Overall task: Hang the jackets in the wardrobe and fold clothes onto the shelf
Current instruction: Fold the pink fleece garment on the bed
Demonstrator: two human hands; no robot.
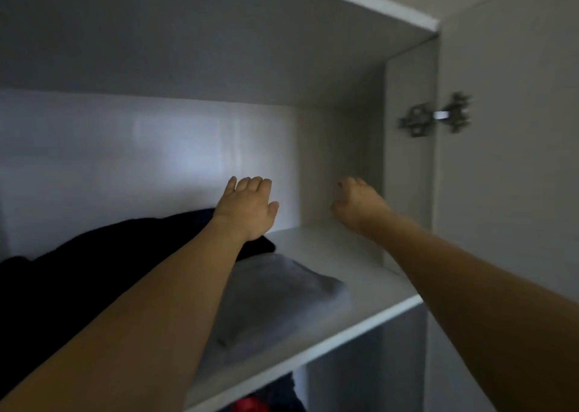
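Observation:
Both my arms reach into the white wardrobe above its shelf (360,274). My left hand (246,206) hovers over the far edge of a black garment (94,270) piled on the shelf's left side, fingers loosely bent, holding nothing. My right hand (358,203) hangs in the air near the back right corner with relaxed fingers, empty. A folded grey garment (275,299) lies flat on the shelf in front of the black pile, partly hidden by my left forearm.
The wardrobe's right side wall (407,161) carries a metal hinge (435,115) joined to the open door (507,161). Below the shelf, dark clothing (282,393) and something red (250,405) show in the lower compartment. Bare shelf lies to the right.

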